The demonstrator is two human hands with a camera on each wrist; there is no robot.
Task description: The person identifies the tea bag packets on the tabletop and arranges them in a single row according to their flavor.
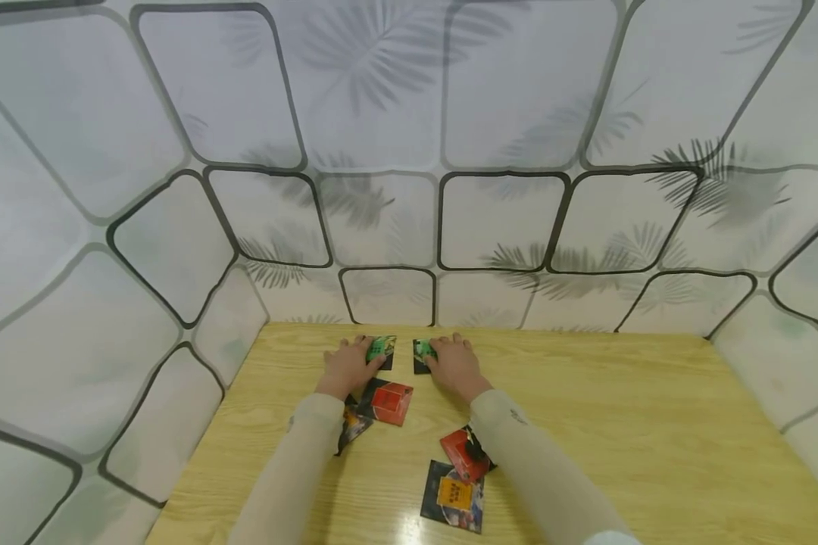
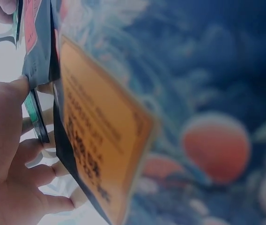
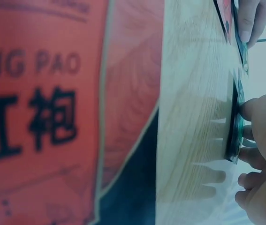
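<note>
My left hand rests at the left and near edges of a green-labelled tea packet on the table. Its fingers look spread in the left wrist view. Opposite, my right hand touches another green-labelled packet, its fingertips over the right side. Below the left wrist lie a red packet and an orange-labelled one, partly under the sleeve. By the right forearm, a second red packet overlaps a second orange-labelled packet.
The pale wooden table reaches a patterned back wall just beyond both hands. A similar side wall borders the table at the left. More patterned wall stands at the right.
</note>
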